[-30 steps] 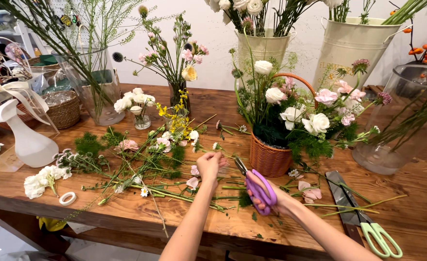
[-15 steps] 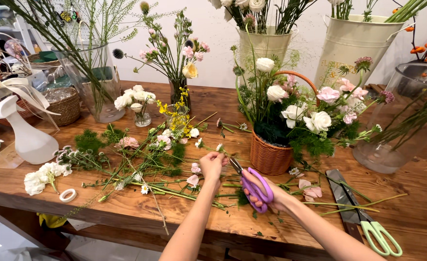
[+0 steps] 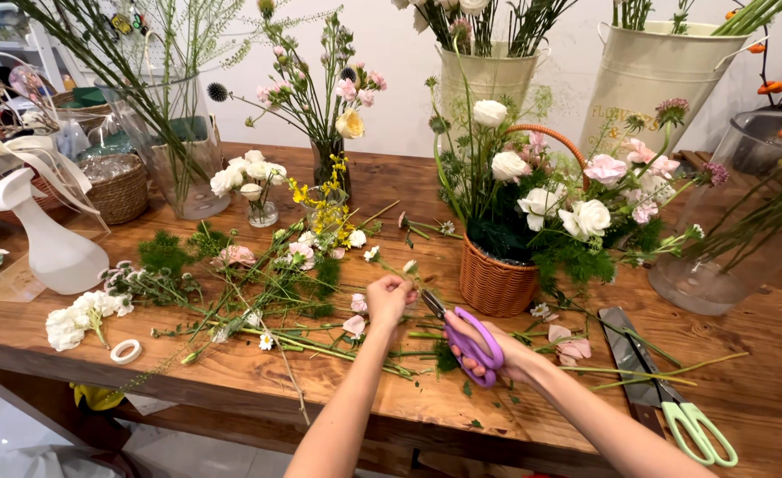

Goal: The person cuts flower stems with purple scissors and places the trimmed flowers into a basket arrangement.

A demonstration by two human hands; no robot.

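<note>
Over the middle of the wooden tabletop [image 3: 532,416], in the head view, your left hand [image 3: 388,297] is pinched shut on a thin flower stem [image 3: 389,266] with small pale buds, holding it just above the scatter of cut greenery [image 3: 293,292]. Your right hand [image 3: 488,347] is wrapped through the loops of the purple scissors [image 3: 475,341], fingers closed around the handles, with the blades pointing up and left toward the stem and very near your left fingertips; whether the blades are parted I cannot tell. Just beyond the scissors stands the woven basket [image 3: 495,285] filled with white and pink blooms, and to the right lie the green-handled shears [image 3: 687,416], well apart from both hands. The main risk, as I judge it, is the blade tips standing so close to your left fingers: a quick snip could nick them. A slack pinch could also let the slim stem twist and cut ragged, or drop its buds into the litter below. Swinging your right elbow outward might knock the basket's trailing flowers.
</note>
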